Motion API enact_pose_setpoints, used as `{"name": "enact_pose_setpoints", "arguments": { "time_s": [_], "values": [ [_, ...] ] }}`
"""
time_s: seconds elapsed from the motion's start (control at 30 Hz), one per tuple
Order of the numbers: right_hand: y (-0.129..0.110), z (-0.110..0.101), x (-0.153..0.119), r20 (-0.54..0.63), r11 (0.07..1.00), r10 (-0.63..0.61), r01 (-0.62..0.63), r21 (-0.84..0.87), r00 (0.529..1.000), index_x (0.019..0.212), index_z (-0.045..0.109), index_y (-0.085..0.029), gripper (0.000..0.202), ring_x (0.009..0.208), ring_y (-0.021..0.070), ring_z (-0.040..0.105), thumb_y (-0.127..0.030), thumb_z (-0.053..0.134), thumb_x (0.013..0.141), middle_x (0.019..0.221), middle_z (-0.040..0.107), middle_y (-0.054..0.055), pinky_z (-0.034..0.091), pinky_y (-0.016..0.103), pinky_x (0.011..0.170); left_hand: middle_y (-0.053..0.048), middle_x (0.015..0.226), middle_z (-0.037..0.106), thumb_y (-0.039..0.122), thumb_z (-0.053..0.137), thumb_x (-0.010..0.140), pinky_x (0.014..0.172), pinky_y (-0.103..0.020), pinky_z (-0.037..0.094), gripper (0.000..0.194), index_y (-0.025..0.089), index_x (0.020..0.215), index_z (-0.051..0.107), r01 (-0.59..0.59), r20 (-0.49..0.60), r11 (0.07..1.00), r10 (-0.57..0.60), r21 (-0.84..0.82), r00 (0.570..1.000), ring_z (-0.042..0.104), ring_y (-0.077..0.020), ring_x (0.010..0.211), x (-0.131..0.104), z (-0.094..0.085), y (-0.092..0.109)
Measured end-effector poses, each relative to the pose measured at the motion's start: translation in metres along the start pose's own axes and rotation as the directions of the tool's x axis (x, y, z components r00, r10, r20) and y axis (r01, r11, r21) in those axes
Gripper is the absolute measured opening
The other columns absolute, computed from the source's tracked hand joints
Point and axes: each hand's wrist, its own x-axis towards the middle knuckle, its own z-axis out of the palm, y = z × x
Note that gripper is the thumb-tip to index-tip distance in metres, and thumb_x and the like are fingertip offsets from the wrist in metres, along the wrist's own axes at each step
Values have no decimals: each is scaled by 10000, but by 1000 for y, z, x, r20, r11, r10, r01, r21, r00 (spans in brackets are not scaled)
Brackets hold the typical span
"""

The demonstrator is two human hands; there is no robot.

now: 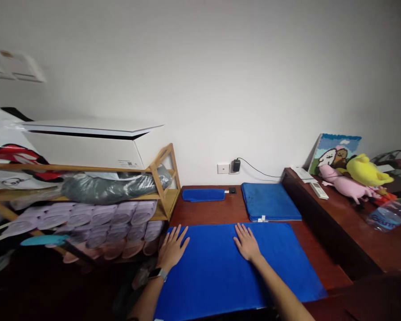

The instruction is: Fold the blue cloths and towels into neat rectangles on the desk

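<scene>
A bright blue cloth lies spread out over the wooden desk. My left hand rests on its left edge with fingers stretched, a watch on the wrist. Flat on the cloth's upper middle is my right hand, its fingers apart and holding nothing. Behind it, at the back right, sits a stack of folded blue cloths with small white tags. A narrow folded blue cloth lies at the back left by the wall.
To the left stands a wooden rack with lilac slippers, a grey plastic-wrapped bundle and a white box. On the right desk are a pink plush toy, a yellow plush toy, a white remote and a plastic bottle.
</scene>
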Motion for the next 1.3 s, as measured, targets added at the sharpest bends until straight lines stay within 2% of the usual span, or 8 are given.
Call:
{"name": "enact_pose_setpoints", "arguments": {
  "time_s": [0.23, 0.4, 0.6, 0.73, 0.83, 0.93, 1.07, 1.3],
  "values": [
    [174, -49, -62, -153, 915, 397, -403, -8, 905, 1633, 535, -193, 741, 1621, 380, 395, -546, 259, 1043, 1717, 490, 138, 306, 611, 1323, -130, 1741, 478, 614, 370, 1074, 1312, -589, 341, 664, 297, 1637, 526, 26, -45, 1000, -25, 16, 999, 438, -346, 1612, -3, 6, -17],
    [222, -63, -73, -251, 888, 459, -446, 109, 852, 1513, 646, -337, 759, 1554, 421, 491, -687, 255, 965, 1644, 591, 112, 386, 640, 1271, -129, 1745, 469, 591, 362, 1077, 1314, -591, 337, 656, 296, 1643, 517, 26, -30, 999, -25, 32, 999, 430, -343, 1618, -2, 1, -14],
    [166, -67, -43, -194, 883, 461, -469, 9, 866, 1613, 558, -160, 764, 1613, 398, 407, -552, 270, 1023, 1700, 500, 186, 266, 661, 1323, -149, 1735, 472, 575, 394, 1069, 1321, -605, 331, 657, 260, 1626, 544, -5, -25, 1000, 5, 28, 1000, 426, -359, 1620, 1, 2, -13],
    [69, -41, -6, -140, 991, 129, -134, -27, 982, 1679, 452, -97, 736, 1653, 308, 349, -512, 285, 1095, 1743, 434, 159, 233, 514, 1370, -136, 1747, 456, 568, 390, 1084, 1326, -595, 333, 637, 265, 1620, 551, -79, -54, 997, 79, -6, 995, 428, -342, 1621, 5, 4, 1],
    [3, -12, 12, -49, 997, -78, 78, 8, 996, 1718, 387, -142, 718, 1668, 284, 314, -531, 278, 1125, 1770, 379, 116, 236, 493, 1373, -122, 1756, 442, 565, 393, 1088, 1327, -586, 333, 627, 288, 1633, 531, -73, -20, 997, 72, -18, 997, 421, -336, 1625, 5, 4, 5],
    [-11, 2, 13, -22, 991, -128, 129, 36, 991, 1726, 374, -176, 692, 1670, 277, 307, -522, 300, 1131, 1776, 354, 105, 243, 512, 1370, -99, 1750, 458, 586, 407, 1080, 1327, -610, 316, 626, 322, 1635, 524, -31, 13, 999, 31, -15, 999, 422, -348, 1623, 4, 4, 0],
    [63, -11, -14, -60, 997, 78, -79, -15, 995, 1726, 368, -156, 698, 1676, 275, 286, -504, 277, 1129, 1780, 342, 115, 217, 528, 1375, -83, 1747, 464, 596, 410, 1074, 1324, -622, 312, 624, 341, 1630, 531, -16, -14, 1000, 16, -9, 1000, 425, -357, 1620, 2, 5, -7],
    [220, -42, -67, -151, 881, 449, -464, -87, 881, 1679, 434, -69, 738, 1654, 316, 335, -464, 211, 1097, 1761, 368, 186, 297, 572, 1334, -84, 1729, 500, 618, 375, 1070, 1315, -622, 319, 634, 347, 1615, 552, -5, -44, 1000, 4, -8, 999, 447, -349, 1606, 8, 7, -1]
  ]
}}
